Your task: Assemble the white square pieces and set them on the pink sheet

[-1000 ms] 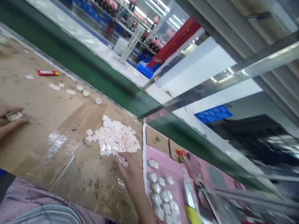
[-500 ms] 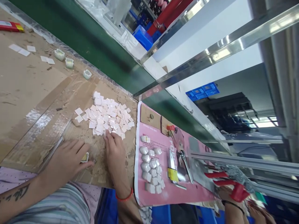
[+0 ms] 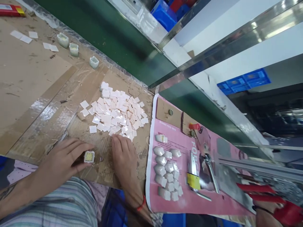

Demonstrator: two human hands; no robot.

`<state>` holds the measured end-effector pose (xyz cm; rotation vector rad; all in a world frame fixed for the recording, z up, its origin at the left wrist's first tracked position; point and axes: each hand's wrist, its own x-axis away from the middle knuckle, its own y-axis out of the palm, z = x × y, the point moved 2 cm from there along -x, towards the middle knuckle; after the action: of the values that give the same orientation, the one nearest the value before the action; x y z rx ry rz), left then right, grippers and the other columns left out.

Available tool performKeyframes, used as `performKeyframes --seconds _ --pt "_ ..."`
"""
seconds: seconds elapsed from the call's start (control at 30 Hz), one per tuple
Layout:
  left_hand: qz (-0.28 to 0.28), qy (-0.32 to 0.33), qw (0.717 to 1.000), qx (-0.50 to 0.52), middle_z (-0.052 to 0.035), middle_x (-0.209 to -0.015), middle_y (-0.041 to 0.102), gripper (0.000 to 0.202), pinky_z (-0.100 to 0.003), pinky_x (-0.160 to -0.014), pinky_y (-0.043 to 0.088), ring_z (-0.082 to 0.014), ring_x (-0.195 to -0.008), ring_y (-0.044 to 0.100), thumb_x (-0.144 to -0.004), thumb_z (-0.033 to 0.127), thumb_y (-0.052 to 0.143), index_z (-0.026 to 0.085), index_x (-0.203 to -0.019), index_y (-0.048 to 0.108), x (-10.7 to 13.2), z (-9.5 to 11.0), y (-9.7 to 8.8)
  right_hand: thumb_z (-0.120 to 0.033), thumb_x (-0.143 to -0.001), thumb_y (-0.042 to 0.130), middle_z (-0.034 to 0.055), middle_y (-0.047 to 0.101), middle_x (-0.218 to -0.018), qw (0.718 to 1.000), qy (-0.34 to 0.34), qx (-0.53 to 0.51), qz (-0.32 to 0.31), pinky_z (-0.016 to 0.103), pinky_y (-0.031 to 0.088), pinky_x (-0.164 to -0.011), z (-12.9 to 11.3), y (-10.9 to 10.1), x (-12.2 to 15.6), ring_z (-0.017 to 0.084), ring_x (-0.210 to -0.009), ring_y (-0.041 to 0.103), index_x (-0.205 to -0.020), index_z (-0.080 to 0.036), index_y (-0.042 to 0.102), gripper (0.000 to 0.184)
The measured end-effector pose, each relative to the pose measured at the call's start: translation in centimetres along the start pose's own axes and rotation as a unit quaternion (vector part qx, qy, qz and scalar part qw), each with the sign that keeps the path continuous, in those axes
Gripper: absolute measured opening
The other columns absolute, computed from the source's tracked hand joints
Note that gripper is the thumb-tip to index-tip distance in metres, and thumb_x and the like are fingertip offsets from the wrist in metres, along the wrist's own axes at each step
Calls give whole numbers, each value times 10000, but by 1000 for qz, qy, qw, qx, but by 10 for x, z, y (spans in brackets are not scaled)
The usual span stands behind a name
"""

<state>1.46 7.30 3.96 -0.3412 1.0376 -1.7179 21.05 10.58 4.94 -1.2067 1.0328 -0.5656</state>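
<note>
Now the left hand (image 3: pixel 62 162) pinches 1 small tray (image 3: pixel 89 156) in a narrow grip, while the empty right hand (image 3: pixel 123 157) fingers the square-label pile (image 3: pixel 117 113) just beyond it on the desk (image 3: pixel 30 82).

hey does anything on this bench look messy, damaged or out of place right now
A few things do. The cardboard work surface is scuffed, stained and patched with shiny tape. The white square pieces lie in a loose heap, with a few strays beside it. The left hand holds a small square cup; the right hand rests at the heap's edge.

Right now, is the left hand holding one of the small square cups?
Yes, the left hand pinches a small square cup at its fingertips.
</note>
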Motion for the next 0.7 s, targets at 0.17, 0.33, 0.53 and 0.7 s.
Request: performKeyframes --seconds 0.17,0.33,0.53,0.7 --pt "5 16 1000 1 10 -1031 611 269 -275 -912 388 -162 -968 534 -1003 369 453 201 -1205 513 -1 1 2 -199 -965 492 108 686 -898 999 -2 38 -26 315 524 -671 1 -2 -13 211 -812 614 -1089 -90 589 191" --pt "20 0 1000 -2 -17 -1116 584 355 -286 -944 385 -173 -1025 533 -1001 435 422 192 -1251 491 4 1 2 -160 -960 474 93 671 -845 995 -20 69 -63 305 515 -620 2 -5 -20 199 -738 613 -1095 -76 576 188" --pt "9 -30 999 26 -25 -1196 539 397 -285 -989 368 -181 -1090 518 -974 480 468 241 -1291 465 11 1 1 -138 -952 457 36 659 -745 997 56 -33 30 297 525 -601 -2 -13 -6 170 -672 623 -874 -181 581 153" --pt "41 -39 994 96 -19 -1212 530 371 -283 -1067 347 -176 -1150 488 -950 459 535 280 -1271 484 12 7 -10 -105 -945 509 64 721 -813 998 -2 0 67 313 577 -674 -18 -36 8 189 -777 678 -1026 -155 632 156"
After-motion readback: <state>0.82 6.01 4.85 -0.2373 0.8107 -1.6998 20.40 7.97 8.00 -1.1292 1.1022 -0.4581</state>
